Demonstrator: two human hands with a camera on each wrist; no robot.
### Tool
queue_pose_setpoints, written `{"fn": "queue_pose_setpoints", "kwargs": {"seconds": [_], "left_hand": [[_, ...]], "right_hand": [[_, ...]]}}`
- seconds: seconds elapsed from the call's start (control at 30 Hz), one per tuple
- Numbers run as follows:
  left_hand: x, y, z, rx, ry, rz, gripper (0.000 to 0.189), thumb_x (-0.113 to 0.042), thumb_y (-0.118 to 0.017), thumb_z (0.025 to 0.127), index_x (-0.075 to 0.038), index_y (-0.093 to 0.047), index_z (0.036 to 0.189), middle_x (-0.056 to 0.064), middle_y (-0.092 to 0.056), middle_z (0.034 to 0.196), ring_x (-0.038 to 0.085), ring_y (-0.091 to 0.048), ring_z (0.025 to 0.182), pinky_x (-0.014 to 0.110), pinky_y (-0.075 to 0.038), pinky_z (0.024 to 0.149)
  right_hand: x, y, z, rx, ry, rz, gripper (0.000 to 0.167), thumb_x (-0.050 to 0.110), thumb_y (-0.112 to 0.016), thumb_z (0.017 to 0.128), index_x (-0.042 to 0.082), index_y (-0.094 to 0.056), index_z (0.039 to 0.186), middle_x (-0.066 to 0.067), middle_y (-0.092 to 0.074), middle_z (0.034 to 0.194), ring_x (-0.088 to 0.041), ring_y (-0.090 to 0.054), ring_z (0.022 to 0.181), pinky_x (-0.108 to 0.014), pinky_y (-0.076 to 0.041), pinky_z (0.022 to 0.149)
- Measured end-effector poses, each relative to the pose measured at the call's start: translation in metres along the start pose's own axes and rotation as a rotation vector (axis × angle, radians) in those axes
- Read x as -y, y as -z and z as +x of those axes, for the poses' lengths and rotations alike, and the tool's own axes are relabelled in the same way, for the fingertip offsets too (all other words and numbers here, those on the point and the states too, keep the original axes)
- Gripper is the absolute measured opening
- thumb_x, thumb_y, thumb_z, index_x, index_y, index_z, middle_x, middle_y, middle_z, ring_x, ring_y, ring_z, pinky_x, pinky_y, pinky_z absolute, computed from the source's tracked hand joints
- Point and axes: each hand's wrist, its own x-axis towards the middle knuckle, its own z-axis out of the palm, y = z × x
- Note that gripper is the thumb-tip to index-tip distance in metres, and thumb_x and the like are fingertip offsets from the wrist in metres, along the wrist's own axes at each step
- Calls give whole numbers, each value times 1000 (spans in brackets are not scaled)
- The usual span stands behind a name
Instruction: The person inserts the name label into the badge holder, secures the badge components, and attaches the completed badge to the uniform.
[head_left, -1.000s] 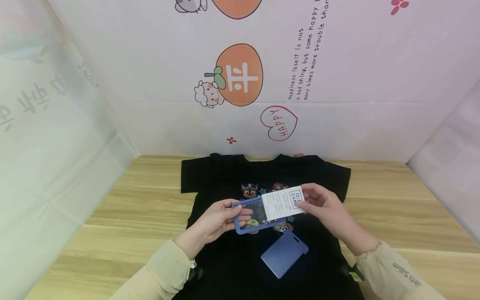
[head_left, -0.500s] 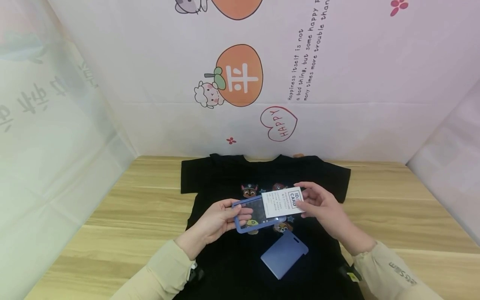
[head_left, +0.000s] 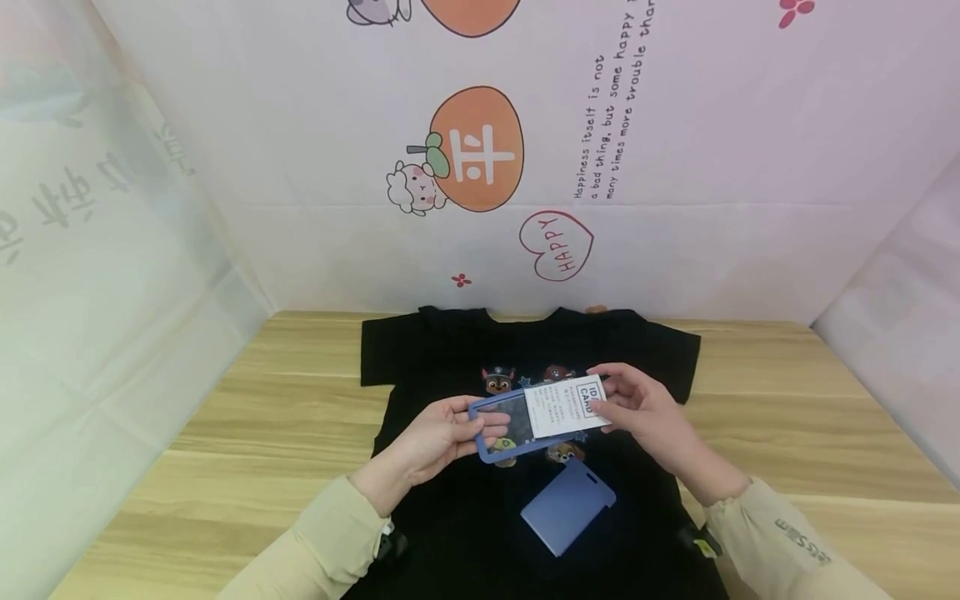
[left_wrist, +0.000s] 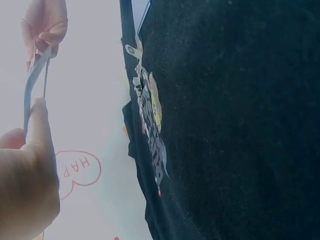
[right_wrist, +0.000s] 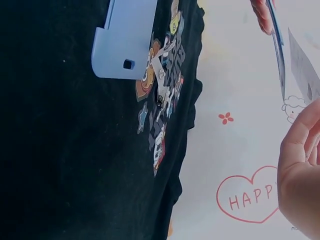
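My left hand [head_left: 448,440] pinches the left end of a blue card holder frame [head_left: 517,451] with a clear window, its fingers showing behind the window. My right hand [head_left: 645,417] pinches the right end of a white ID card [head_left: 558,410] between thumb and fingers. The card overlaps the right part of the frame in the head view. In the right wrist view, the card [right_wrist: 302,65] and the frame [right_wrist: 278,45] are apart at the near end, angled to each other. A separate blue holder cover [head_left: 568,507] with a slot lies on the black T-shirt below the hands.
The black T-shirt [head_left: 450,533] with cartoon prints is spread on the wooden table [head_left: 247,433]. A white printed cloth [head_left: 360,242] hangs behind the table, with more pale cloth at both sides.
The frame in my left hand has shifted slightly right and up, with the fingers now further behind its window. My right hand has moved slightly left with the card. The cover stays put.
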Motion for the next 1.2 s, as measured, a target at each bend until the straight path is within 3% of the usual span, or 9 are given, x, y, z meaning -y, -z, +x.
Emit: {"fn": "queue_pose_setpoints", "kwargs": {"seconds": [0.23,0.47,0.77,1.2], "left_hand": [[0,-1,0,8,-3,-13,43,-3,-45,99,9,-34,139,26,-53,132,21,-62,111,29,-50,92],[1,-2,0,28,-24,-6,44,-4,-43,99,11,-32,139,25,-54,131,20,-63,110,29,-50,92],[1,-4,1,1,-9,-15,40,-3,-42,100,8,-37,138,26,-52,132,27,-58,116,32,-49,94],[1,-6,-1,-8,-14,-2,41,-2,-44,99,8,-38,138,26,-55,129,20,-64,106,31,-50,92]], "right_hand": [[2,-3,2,11,-25,-60,38,8,-62,91,-5,-49,124,-22,-57,103,-12,-62,79,-23,-56,67],[5,-10,4,-2,-1,-159,33,8,-67,87,-1,-56,117,-18,-61,99,-15,-62,77,-20,-55,69],[10,-16,7,1,15,-190,31,5,-68,86,-1,-58,115,-15,-62,96,-14,-61,74,-21,-55,63],[11,-27,13,2,6,-253,29,5,-68,86,2,-60,113,-11,-63,94,-17,-61,75,-21,-53,64]]}}
